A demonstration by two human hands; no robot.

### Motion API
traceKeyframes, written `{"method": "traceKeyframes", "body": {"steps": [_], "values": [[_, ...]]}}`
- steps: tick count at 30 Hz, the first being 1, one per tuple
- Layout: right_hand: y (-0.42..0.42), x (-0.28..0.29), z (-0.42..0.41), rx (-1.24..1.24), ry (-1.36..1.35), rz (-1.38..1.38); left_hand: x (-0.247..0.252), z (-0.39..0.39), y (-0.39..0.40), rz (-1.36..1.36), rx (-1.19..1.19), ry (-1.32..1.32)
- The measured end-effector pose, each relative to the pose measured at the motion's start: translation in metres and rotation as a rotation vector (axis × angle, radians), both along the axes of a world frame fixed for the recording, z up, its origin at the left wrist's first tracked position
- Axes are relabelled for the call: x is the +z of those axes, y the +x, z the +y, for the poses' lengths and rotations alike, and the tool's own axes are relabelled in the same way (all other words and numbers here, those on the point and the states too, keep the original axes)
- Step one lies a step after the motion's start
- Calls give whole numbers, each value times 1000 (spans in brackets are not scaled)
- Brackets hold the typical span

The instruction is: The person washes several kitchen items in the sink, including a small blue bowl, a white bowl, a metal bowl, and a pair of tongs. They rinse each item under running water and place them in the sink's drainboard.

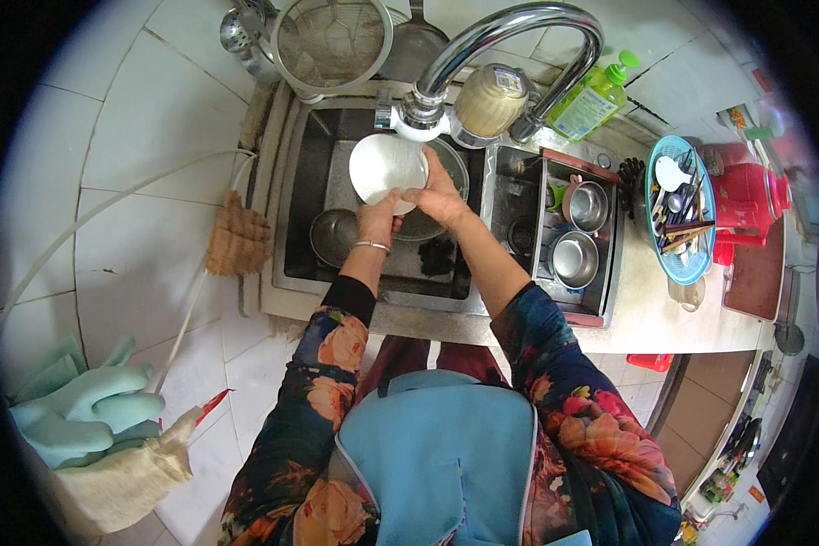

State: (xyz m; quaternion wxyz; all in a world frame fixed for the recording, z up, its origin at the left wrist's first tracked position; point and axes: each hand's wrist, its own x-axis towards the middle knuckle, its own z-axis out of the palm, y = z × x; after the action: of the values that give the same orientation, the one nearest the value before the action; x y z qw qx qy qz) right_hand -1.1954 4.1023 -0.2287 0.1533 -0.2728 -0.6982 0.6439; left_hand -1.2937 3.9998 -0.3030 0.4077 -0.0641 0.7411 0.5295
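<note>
Both my hands hold a white bowl [382, 169] beneath the chrome faucet [505, 27], over the left basin of a metal sink [375, 290]. My left hand [379, 222] grips the bowl's lower rim, while my right hand [441, 191] holds its right side, thumb on the rim. Water appears to run into the bowl. Under and behind it is a large round metal basin [456, 167], partly hidden. A metal bowl [333, 237] lies to the left of my left wrist. Below my right hand a dark scouring pad [437, 256] lies on the sink bottom.
Two small metal bowls [575, 259] stand in the right basin. A blue basket [706, 259] of utensils and a red kettle [744, 198] are on the right. A green soap bottle [587, 106] and a strainer [332, 41] stand behind the sink. A brown cloth [237, 237] hangs left.
</note>
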Motion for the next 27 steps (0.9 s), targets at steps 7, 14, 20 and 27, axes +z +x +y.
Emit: {"method": "traceKeyframes", "body": {"steps": [7, 14, 20, 27], "values": [[-2, -2, -4, -97, -75, -116, 22, 11, -35, 6, 83, 371], [-14, 27, -14, -30, 278, -317, -46, 10, -26, -516, 60, 727], [-13, 28, -18, -174, 378, -215, -59, 18, 7, 246, -303, 635], [-19, 8, -23, -97, 529, -247, -58, 21, 2, -94, -145, 887]]}}
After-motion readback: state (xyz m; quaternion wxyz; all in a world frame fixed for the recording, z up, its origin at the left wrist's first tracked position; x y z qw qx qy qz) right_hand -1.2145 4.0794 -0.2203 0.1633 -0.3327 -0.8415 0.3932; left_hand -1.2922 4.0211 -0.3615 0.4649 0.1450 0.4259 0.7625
